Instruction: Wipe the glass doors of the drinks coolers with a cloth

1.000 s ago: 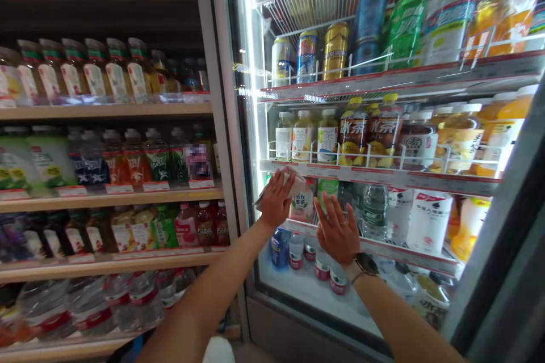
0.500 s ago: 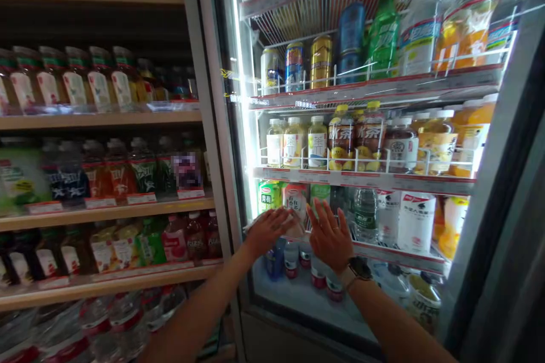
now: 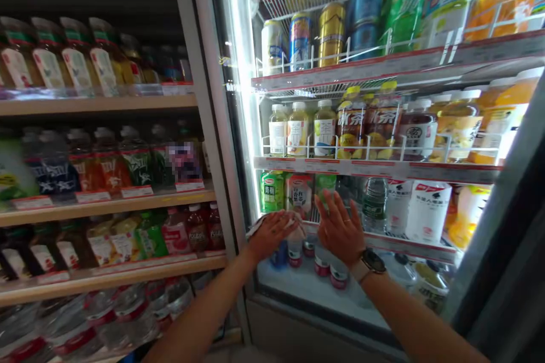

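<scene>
In the head view my left hand (image 3: pixel 272 233) presses a thin, pale cloth (image 3: pixel 256 226) against the glass door (image 3: pixel 293 302) of a drinks fridge, near its left edge. The cloth shows on both sides of my fingers. To its right, my right hand (image 3: pixel 339 228) is spread with fingers apart and nothing in it. It looks to be resting on the glass, though contact is hard to tell. A watch (image 3: pixel 373 261) is on that wrist. Behind the glass, level with my hands, stand a green carton (image 3: pixel 272 191) and a red-and-white carton (image 3: pixel 299 193).
Inside the fridge, wire shelves carry cans, tea bottles (image 3: pixel 325 127), a green bottle (image 3: pixel 406 5) and white bottles (image 3: pixel 428 212). An open wooden shelf unit (image 3: pixel 106 103) with rows of bottled drinks stands at the left. A dark door frame (image 3: pixel 498 227) runs along the right.
The view has tilted down and come closer to the fridge. My left hand stays on the cloth at the glass, and my right hand remains spread beside it, slightly farther right in the view.
</scene>
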### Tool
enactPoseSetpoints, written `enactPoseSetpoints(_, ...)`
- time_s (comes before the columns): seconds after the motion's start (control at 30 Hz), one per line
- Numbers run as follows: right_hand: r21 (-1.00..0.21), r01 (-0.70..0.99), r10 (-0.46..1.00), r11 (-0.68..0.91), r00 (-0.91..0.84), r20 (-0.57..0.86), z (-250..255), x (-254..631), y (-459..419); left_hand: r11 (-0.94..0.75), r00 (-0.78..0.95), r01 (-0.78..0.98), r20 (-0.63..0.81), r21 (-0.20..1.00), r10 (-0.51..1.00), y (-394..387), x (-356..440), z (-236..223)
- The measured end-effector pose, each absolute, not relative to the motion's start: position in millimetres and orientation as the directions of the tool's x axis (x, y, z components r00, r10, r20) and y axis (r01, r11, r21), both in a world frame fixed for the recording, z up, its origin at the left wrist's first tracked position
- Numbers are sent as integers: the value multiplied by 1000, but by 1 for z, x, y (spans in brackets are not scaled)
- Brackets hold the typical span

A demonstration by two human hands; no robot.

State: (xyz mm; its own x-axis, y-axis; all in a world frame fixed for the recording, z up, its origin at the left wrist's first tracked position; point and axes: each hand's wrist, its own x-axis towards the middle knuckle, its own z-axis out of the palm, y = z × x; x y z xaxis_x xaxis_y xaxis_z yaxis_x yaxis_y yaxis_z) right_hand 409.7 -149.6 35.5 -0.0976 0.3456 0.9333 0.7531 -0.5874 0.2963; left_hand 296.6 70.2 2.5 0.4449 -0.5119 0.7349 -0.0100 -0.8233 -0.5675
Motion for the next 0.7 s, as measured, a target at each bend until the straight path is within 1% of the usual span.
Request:
enactPoseSetpoints(0.07, 298, 752, 350, -588, -95, 932, 35, 410, -149, -767, 488, -74, 648, -637, -585, 78, 290, -4)
enactPoseSetpoints(0.1, 298, 751, 352, -589, -93, 931, 35, 410, -149, -754, 501, -83, 626, -652, -597, 83, 288, -2)
enactPoseSetpoints(0.13, 297, 751, 352, -590, -91, 931, 34, 410, -149, -757, 502, -70, 633, -649, -589, 88, 288, 3)
enactPoseSetpoints(0.17, 296, 750, 352, -591, -90, 932, 34, 411, -149, -778, 486, -35, 670, -627, -561, 93, 288, 11)
enactPoseSetpoints(0.23, 295, 749, 351, -593, -88, 932, 33, 411, -149, -852, 415, 60, 789, -521, -453, 101, 292, 31)
enactPoseSetpoints(0.3, 297, 747, 355, -595, -87, 931, 32, 411, -149, -921, 326, 113, 889, -373, -320, 107, 297, 50)
enactPoseSetpoints(0.37, 300, 743, 361, -598, -84, 929, 32, 411, -149, -967, 254, 114, 947, -230, -195, 108, 302, 64)
enactPoseSetpoints(0.43, 299, 738, 359, -605, -82, 930, 33, 410, -149, -986, 206, 96, 972, -134, -112, 107, 305, 66)
enactPoseSetpoints(0.47, 297, 736, 357, -608, -81, 930, 33, 410, -149, -989, 198, 88, 975, -115, -96, 106, 305, 62)
enactPoseSetpoints(0.53, 298, 733, 356, -612, -81, 931, 33, 410, -149, -988, 220, 77, 969, -133, -113, 105, 304, 42)
enactPoseSetpoints(0.7, 289, 731, 358, -619, -65, 931, 32, 410, -150, -963, 351, 109, 916, -248, -196, 115, 288, -45)
